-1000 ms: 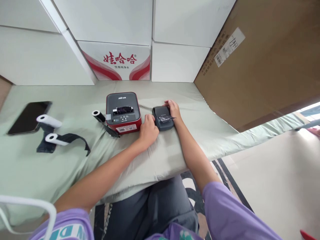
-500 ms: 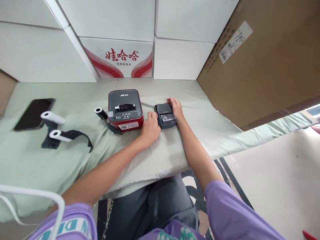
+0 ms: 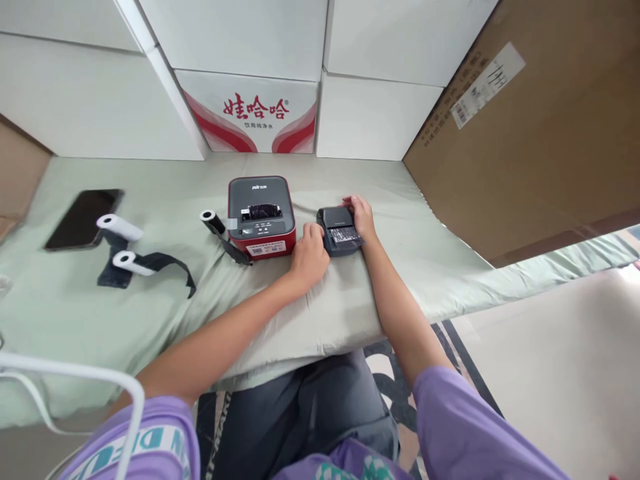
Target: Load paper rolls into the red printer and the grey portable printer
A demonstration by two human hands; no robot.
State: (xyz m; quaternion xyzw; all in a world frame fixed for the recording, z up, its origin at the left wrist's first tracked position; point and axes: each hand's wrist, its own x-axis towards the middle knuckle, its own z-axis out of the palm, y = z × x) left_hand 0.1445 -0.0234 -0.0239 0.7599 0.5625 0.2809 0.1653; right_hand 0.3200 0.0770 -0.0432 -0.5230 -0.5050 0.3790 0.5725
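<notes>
A small dark portable label printer [image 3: 336, 217] lies on the green cloth, a crinkled black strip across its top. Curled fingers of my left hand [image 3: 310, 257] press against its left side. My right hand [image 3: 362, 219] is closed around its right side and far corner; some fingertips are hidden behind it. Just left of my left hand stands a larger red and black printer [image 3: 261, 192], with a black strip in its top slot. Beside that printer leans a black roll [image 3: 214, 223] with a white end, its loose tail reaching the printer's front corner.
Further left lie two white rolls [image 3: 123, 228] with dark ribbon [image 3: 165, 262] and a black phone [image 3: 83, 220]. White boxes [image 3: 380, 120] and a red-printed carton [image 3: 255, 140] line the back. A large brown carton [image 3: 545, 160] stands right. A white bent tube [image 3: 75, 370] crosses the lower left.
The view has shifted, so everything on the cloth appears slightly further right. The black strip on the small printer now sticks out towards its right edge. Both hands stay at the printer's sides.
</notes>
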